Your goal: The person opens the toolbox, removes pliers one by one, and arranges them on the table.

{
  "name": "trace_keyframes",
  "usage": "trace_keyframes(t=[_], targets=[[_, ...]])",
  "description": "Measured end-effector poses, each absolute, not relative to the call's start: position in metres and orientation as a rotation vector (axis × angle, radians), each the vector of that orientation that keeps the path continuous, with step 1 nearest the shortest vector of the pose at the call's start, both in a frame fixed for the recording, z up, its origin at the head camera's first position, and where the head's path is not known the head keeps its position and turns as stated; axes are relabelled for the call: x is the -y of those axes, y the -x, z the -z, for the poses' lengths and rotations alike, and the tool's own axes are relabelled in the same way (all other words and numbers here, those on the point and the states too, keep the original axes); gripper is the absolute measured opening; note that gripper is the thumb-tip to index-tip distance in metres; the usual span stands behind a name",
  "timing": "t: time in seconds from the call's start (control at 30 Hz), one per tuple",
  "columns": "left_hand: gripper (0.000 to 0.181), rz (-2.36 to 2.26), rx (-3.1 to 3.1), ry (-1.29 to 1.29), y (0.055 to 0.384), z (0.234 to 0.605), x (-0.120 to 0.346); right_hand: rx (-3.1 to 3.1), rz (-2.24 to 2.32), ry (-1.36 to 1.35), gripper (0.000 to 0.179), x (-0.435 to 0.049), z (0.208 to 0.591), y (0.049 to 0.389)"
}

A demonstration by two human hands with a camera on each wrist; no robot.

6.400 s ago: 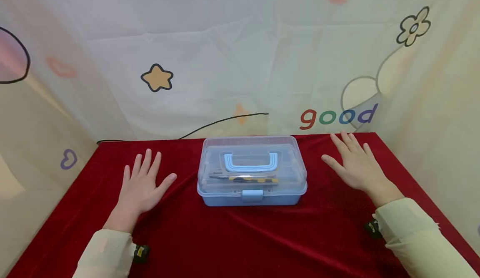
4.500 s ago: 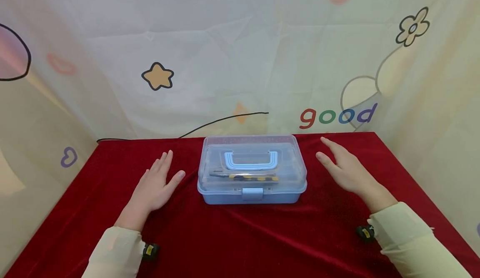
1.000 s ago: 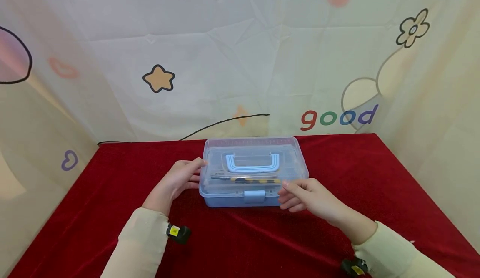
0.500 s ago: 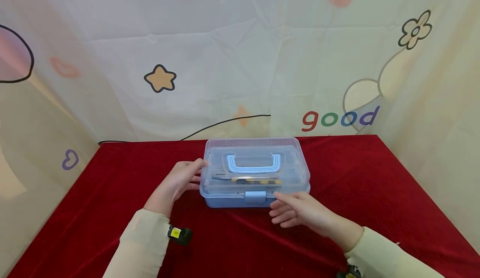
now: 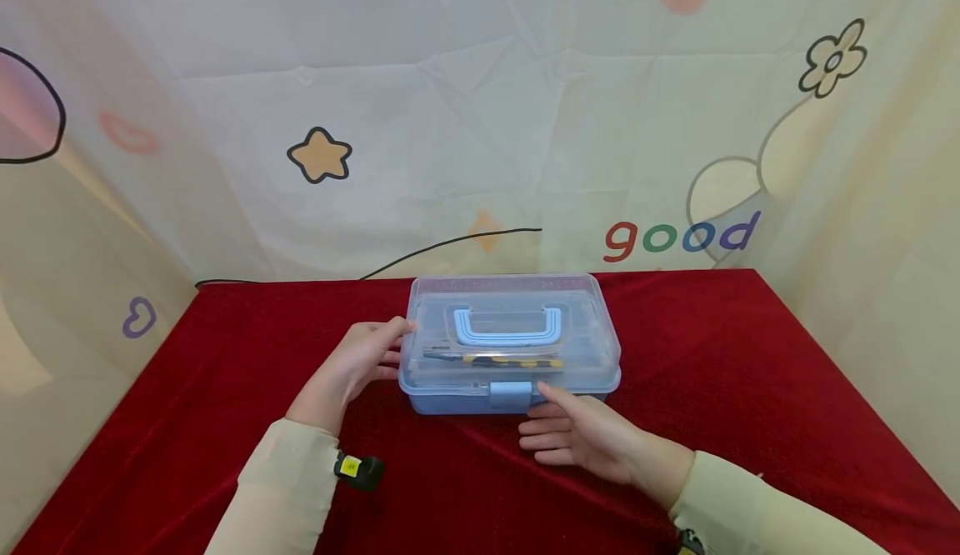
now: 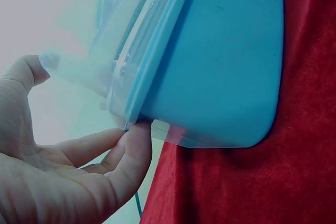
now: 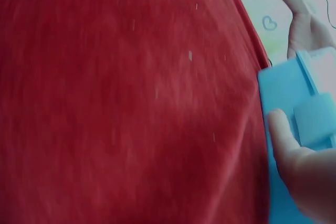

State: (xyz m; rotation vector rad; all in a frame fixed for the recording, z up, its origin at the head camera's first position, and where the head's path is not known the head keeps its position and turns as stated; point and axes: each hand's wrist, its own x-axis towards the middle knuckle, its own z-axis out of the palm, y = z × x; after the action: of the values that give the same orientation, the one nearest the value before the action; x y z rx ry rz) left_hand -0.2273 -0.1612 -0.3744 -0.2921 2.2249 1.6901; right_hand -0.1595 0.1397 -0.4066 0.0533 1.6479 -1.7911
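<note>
A light-blue plastic storage box (image 5: 450, 403) with a clear lid (image 5: 517, 288) lies on red cloth in the head view. A blue handle (image 5: 507, 339) tops the lid, and a closed blue latch (image 5: 512, 395) sits at the front. Through the lid shows a slim yellow-and-black stick (image 5: 513, 362) with a dark tip. My left hand (image 5: 360, 359) holds the box's left side, fingertips (image 6: 139, 129) under the lid's rim in the left wrist view. Beside the latch, my right hand (image 5: 588, 437) has its thumb at the latch's right edge, its other fingers extended low in front.
Red velvety cloth (image 5: 180, 422) covers the table around the box, with folds in front. Behind hangs a pale printed curtain (image 5: 420, 147), which also encloses both sides. Each wrist carries a small black camera (image 5: 360, 472).
Both hands first lay spread apart, then came to the box. In the last second my right hand slid left from the front right corner to the latch; my left hand stayed.
</note>
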Motion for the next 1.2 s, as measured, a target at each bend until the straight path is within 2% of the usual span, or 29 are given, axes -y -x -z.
trace_keyframes(t=[0.53,1.2], targets=[[0.051,-1.706,-2.214,0.289,0.226,0.373,0.162,-1.59,1.99,-0.205,0.072,-0.119,0.41,0.156],[0.051,-1.714,-2.21,0.29,0.226,0.375,0.16,-1.605,2.001,-0.316,0.076,-0.111,0.41,0.151]])
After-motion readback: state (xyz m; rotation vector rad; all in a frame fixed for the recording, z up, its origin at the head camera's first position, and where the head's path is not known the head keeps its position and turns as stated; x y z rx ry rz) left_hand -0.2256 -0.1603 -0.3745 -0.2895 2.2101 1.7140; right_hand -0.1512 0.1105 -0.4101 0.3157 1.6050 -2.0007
